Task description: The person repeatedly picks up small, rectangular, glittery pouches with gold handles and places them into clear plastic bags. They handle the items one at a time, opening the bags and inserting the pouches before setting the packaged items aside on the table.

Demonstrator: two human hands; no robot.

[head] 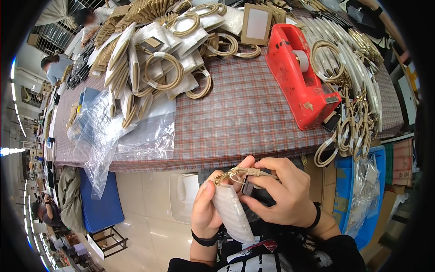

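Close to my body, below the table's front edge, my left hand holds a flat pouch in white bubble wrap by its upper end, near a gold metal clasp. To its right, my right hand grips the beige cord strap that runs from the clasp. A small dark hang tag dangles between the two hands. On the table ahead, a red tape dispenser holds a roll of clear tape.
Wrapped pouches with coiled straps are heaped at the back left, beside clear plastic bags. More straps hang over the right edge, above a blue bin. A blue board stands at the lower left. Other people are at the far left and upper right.
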